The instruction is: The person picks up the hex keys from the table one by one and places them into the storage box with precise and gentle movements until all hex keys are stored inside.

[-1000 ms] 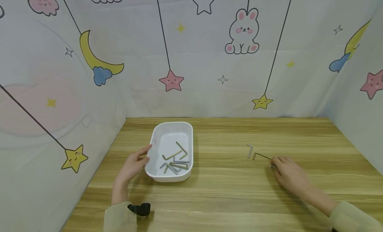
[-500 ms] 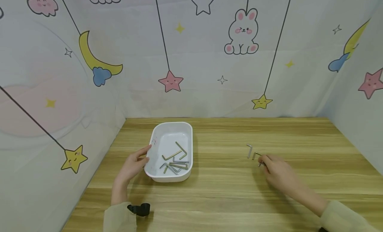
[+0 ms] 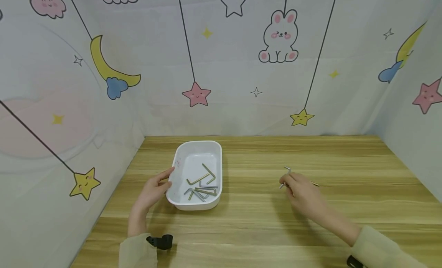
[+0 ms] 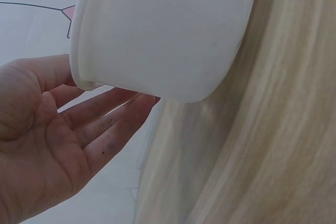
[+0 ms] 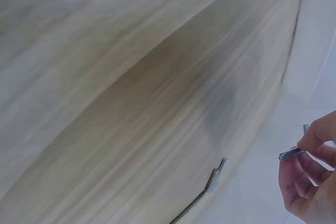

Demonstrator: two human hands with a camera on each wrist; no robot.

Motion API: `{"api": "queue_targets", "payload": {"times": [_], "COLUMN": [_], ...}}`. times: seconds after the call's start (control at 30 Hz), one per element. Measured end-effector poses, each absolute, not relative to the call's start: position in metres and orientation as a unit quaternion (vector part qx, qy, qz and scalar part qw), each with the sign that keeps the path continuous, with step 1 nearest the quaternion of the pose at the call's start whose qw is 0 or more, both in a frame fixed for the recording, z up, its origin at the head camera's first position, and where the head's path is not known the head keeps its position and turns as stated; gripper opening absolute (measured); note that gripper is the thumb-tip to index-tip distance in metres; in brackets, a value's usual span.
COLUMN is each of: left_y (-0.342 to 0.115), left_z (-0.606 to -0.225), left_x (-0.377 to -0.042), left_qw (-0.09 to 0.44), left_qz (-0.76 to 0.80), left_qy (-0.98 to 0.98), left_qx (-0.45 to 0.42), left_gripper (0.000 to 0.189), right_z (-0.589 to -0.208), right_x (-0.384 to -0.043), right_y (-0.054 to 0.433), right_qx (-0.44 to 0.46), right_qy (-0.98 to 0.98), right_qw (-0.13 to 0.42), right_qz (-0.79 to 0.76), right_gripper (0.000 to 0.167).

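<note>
A white plastic tray [image 3: 198,147] sits at the left of the table with several silver and brass-coloured L-shaped hex keys [image 3: 203,189] inside. My left hand [image 3: 154,191] holds its left rim, with fingers under the lip [image 4: 89,84] in the left wrist view. Above the table at the right, my right hand [image 3: 305,193] pinches a silver hex key [image 5: 292,153] between thumb and fingers. Just beyond that hand, the bent end of another silver hex key [image 3: 287,168] shows. A brass-coloured key [image 3: 315,184] lies mostly hidden behind the hand.
The wood-grain table [image 3: 248,225] reaches to a white cloth backdrop [image 3: 235,118] printed with stars, a moon and a rabbit. Cloth also hangs at the left and right sides. A black wrist strap mount [image 3: 162,242] sits at the left cuff.
My right hand has moved left across the table with the silver hex key, passing over the brass-coloured one. The left hand and the tray have stayed in place.
</note>
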State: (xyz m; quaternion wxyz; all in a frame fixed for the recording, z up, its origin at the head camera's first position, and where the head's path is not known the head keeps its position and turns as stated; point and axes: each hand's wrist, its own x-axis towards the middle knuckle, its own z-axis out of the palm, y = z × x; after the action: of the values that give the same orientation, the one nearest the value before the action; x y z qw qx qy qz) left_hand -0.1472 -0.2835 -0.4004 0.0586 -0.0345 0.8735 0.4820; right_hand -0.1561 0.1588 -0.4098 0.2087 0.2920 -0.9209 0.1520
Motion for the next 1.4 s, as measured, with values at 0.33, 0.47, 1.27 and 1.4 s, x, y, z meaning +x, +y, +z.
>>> {"api": "queue_targets", "payload": {"times": [0.33, 0.47, 1.27, 1.4], "left_y": [-0.284, -0.284, -0.285, -0.285], "left_z": [-0.4, -0.4, -0.401, -0.4], "left_x": [-0.148, -0.148, -0.147, -0.147], "left_qw": [0.059, 0.06, 0.069, 0.067], "left_qz": [0.48, 0.482, 0.485, 0.486], "left_qy": [0.874, 0.874, 0.871, 0.871], "left_qx": [-0.032, -0.032, -0.03, -0.029], "left_gripper": [0.051, 0.051, 0.051, 0.052], "right_z": [-0.401, -0.399, -0.377, -0.373], "right_x": [-0.157, -0.157, -0.166, -0.17], "right_y": [0.124, 0.109, 0.037, 0.027], "right_qx": [0.308, 0.311, 0.296, 0.295], "right_qy": [-0.908, -0.902, -0.888, -0.882], "right_qw": [0.223, 0.228, 0.186, 0.174], "right_qz": [0.174, 0.192, 0.3, 0.323], "right_gripper": [0.022, 0.022, 0.022, 0.021]}}
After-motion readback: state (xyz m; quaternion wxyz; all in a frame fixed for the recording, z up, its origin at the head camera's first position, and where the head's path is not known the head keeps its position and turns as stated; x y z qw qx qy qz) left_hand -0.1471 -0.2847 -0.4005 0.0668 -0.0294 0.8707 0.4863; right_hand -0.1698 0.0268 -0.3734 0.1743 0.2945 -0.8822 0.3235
